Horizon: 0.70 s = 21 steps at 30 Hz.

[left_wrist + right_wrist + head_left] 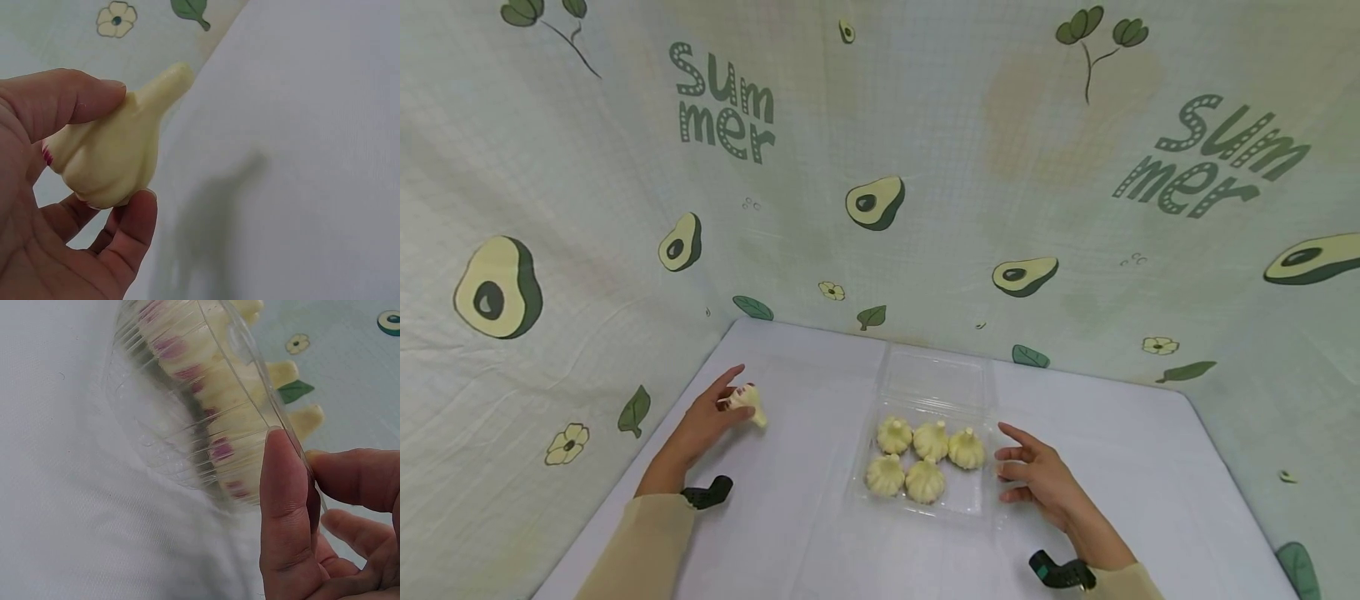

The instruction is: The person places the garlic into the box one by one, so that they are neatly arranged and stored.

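Note:
My left hand (706, 421) pinches a garlic bulb (112, 147) between thumb and fingers, at the left of the white table. The bulb is cream with purple-red marks at its base, its stem pointing away from the palm, and its shadow falls on the tabletop. At centre, a clear plastic clamshell box (958, 497) stands with its lid (934, 379) folded back. Several more garlic bulbs (931, 440) sit in it, stems up, in two rows; the near right spot is bare. On the box's right side, my right hand (1037, 479) pinches the rim with thumb and fingertips.
The white table (805, 533) runs back to a hanging cloth (940, 250) printed with avocados, leaves and lettering. Cloth also rises along the left and right sides. Black wrist mounts (1063, 572) sit at both sleeves.

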Each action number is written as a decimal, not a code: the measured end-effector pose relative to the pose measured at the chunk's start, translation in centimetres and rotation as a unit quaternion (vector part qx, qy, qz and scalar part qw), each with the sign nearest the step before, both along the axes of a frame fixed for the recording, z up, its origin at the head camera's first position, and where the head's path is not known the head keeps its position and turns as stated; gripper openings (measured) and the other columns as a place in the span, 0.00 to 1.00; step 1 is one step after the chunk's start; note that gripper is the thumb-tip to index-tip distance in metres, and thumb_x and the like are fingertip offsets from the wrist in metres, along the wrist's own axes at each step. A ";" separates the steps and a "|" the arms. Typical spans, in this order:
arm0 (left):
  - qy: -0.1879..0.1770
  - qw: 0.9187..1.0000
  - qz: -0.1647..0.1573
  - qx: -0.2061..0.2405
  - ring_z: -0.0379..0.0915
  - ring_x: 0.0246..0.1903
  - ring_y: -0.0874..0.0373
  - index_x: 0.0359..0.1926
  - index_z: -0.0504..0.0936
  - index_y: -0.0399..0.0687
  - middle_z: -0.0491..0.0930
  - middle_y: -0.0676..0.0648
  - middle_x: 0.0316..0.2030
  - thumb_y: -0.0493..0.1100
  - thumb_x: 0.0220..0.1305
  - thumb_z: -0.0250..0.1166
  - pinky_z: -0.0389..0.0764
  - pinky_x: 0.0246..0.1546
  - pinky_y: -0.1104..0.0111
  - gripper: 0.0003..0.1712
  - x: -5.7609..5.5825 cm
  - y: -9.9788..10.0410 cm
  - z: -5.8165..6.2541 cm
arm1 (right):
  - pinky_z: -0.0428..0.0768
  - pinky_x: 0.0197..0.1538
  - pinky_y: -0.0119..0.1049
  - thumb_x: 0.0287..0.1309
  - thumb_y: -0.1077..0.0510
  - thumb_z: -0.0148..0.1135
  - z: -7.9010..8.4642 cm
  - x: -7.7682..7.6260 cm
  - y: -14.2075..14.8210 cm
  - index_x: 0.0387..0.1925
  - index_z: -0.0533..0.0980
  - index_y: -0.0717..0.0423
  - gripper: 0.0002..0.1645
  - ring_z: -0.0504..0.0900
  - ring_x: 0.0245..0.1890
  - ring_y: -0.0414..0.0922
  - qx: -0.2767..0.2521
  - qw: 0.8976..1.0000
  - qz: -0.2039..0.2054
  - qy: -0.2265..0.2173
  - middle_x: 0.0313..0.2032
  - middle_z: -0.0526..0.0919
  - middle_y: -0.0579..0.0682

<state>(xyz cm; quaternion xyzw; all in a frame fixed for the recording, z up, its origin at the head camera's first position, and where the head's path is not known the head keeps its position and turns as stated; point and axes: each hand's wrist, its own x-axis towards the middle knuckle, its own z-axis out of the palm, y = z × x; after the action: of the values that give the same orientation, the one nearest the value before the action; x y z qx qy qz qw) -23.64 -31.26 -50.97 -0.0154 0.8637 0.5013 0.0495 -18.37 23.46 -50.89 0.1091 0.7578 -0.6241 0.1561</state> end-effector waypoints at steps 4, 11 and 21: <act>-0.002 1.000 -0.003 0.014 0.66 0.61 0.44 0.84 0.56 0.68 0.67 0.38 0.70 0.51 0.73 0.70 0.74 0.53 0.65 0.46 0.1 0.6 0.7 | 0.90 0.35 0.42 0.64 0.70 0.65 -0.1 0.0 0.0 0.81 0.59 0.50 0.48 0.83 0.40 0.49 0.002 1.000 0.000 0.002 0.56 0.77 0.61; 0.008 0.999 -0.008 0.032 0.66 0.57 0.48 0.82 0.60 0.71 0.69 0.42 0.67 0.52 0.73 0.69 0.75 0.52 0.64 0.43 0.4 1.6 2.1 | 0.90 0.35 0.43 0.64 0.69 0.66 -0.1 0.0 0.0 0.82 0.59 0.50 0.48 0.83 0.40 0.48 0.003 1.000 -0.003 0.000 0.56 0.77 0.61; 0.027 0.998 -0.016 0.054 0.69 0.51 0.50 0.78 0.69 0.60 0.73 0.41 0.60 0.50 0.72 0.71 0.79 0.52 0.59 0.38 0.4 2.5 2.9 | 0.90 0.35 0.43 0.64 0.69 0.66 -0.1 0.0 0.0 0.82 0.59 0.51 0.48 0.83 0.40 0.48 0.002 1.000 0.000 0.002 0.55 0.77 0.61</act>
<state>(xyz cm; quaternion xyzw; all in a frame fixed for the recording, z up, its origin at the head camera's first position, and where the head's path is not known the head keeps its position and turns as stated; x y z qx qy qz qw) -23.23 -28.75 -48.06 0.0148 0.8368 0.5462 0.0346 -18.41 23.42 -51.01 0.1083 0.7593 -0.6227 0.1547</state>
